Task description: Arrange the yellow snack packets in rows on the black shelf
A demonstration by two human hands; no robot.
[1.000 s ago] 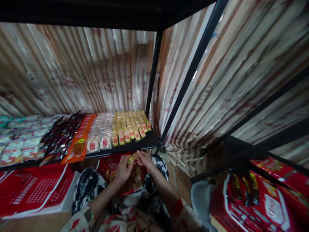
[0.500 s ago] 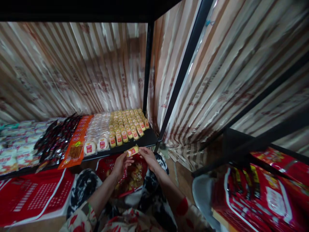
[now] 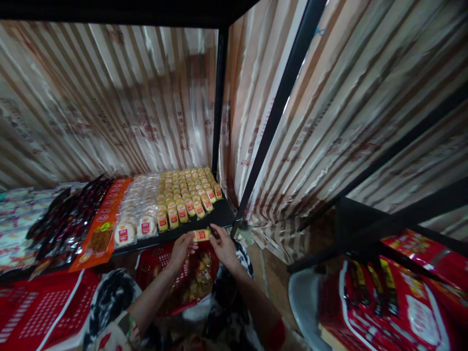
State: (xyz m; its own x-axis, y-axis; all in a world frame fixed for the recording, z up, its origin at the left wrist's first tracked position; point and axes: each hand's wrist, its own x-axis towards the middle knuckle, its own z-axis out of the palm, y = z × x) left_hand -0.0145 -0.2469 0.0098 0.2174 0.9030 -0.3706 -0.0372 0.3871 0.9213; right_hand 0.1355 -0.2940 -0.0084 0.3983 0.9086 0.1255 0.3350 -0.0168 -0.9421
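A small yellow packaged snack cake with a red label is held between my two hands, above the basket. My left hand pinches its left end, and my right hand grips the right end. Below them, a red basket between my knees holds more yellow-wrapped packets. Just ahead on the black shelf, similar yellow packs stand in rows with their labels facing me. Round white packs are lined up to their left.
Further left lie an orange packet, dark shiny packets and white packets. Another red basket stands at lower left. At right are a grey stool, red bags and black shelf posts before a curtain.
The snack cake has gone from tilted to nearly level between my hands. My view has shifted slightly, so the shelf goods appear further left and a little lower.
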